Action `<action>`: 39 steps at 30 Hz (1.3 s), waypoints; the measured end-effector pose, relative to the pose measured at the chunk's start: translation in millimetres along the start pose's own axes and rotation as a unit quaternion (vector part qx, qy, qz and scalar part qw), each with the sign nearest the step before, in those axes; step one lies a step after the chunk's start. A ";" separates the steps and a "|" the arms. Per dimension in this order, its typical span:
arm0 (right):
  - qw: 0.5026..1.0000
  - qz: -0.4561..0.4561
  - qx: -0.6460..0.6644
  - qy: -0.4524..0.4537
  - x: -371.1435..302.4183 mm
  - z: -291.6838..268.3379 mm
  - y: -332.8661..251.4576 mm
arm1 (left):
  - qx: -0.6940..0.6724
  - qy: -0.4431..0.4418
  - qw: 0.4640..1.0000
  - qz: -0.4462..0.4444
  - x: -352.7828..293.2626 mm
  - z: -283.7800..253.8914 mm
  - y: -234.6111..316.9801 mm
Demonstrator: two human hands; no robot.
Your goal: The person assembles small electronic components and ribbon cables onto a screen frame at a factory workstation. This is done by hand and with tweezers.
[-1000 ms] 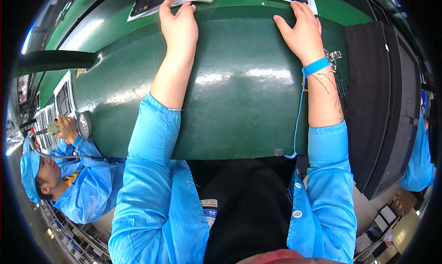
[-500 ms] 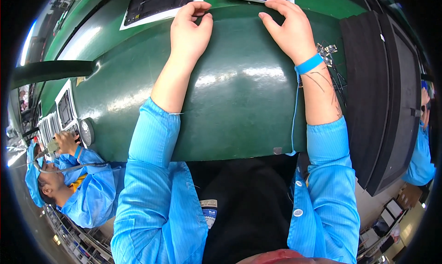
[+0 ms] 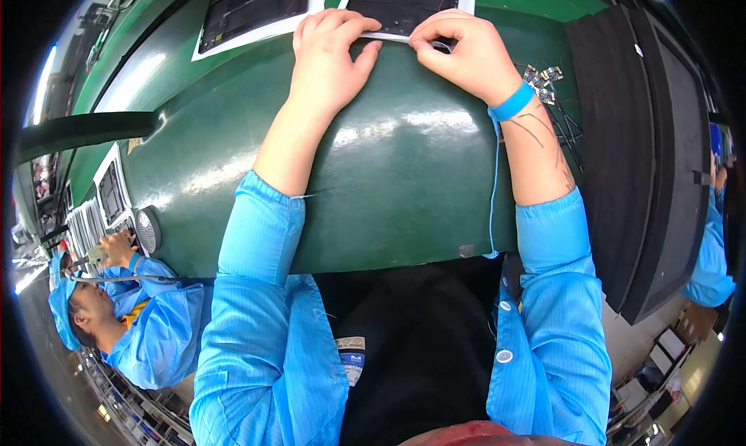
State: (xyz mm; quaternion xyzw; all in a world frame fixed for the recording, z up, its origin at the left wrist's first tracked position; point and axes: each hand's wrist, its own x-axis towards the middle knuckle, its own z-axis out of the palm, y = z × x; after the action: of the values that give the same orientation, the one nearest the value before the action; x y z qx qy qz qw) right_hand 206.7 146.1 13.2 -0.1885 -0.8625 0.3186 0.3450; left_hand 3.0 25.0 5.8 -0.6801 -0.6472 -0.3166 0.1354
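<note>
Ahead of me lies a flat black panel (image 3: 404,1) with a white border, its upper part cut off by the top of the picture. My left hand (image 3: 332,61) rests at its near left corner, fingers bent over the edge and thumb apart, gripping nothing that I can see. At the near edge, my right hand (image 3: 466,56) is closed in a pinch, thumb against forefinger. Whatever sits between those fingertips is too small or hidden to name. A blue wrist strap (image 3: 513,102) with a thin cord circles my right wrist.
Another white-bordered black panel (image 3: 252,15) lies to the left. Small circuit boards with black cables (image 3: 544,81) sit beside my right wrist, next to a black foam-like block (image 3: 610,151). A black arm-like bar (image 3: 89,131) juts in from the left, where a co-worker (image 3: 148,322) sits.
The panel in front has shifted left and nearer to me. Both hands have closed in on its near edge, and my right fingers have gone from apart to a pinch.
</note>
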 end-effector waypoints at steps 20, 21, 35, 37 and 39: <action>0.930 0.313 -0.148 -0.125 -37.3 -138.2 4.1 | -0.109 -0.080 0.990 0.047 -4.6 -18.2 14.6; 0.923 0.325 -0.117 -0.166 -36.7 -137.3 -0.3 | -0.113 -0.077 0.990 0.045 -4.8 -18.4 14.9; 0.930 0.222 -0.091 -0.279 -32.5 -87.6 -18.8 | -0.119 -0.097 0.987 0.050 -9.5 -24.5 13.2; 0.924 0.227 -0.127 -0.281 -34.8 -84.7 -12.9 | -0.110 -0.096 0.988 0.040 -11.1 -19.4 10.3; 0.922 0.234 -0.141 -0.272 -36.2 -87.6 -5.9 | -0.118 -0.101 0.987 0.036 -10.5 -17.5 8.8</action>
State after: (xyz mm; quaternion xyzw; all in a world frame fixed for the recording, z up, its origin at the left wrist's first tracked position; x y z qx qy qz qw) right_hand 293.7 158.7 49.0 -0.3380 -0.8903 0.3047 -0.0179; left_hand 7.5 5.2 14.7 -0.7429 -0.5907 -0.3151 -0.0006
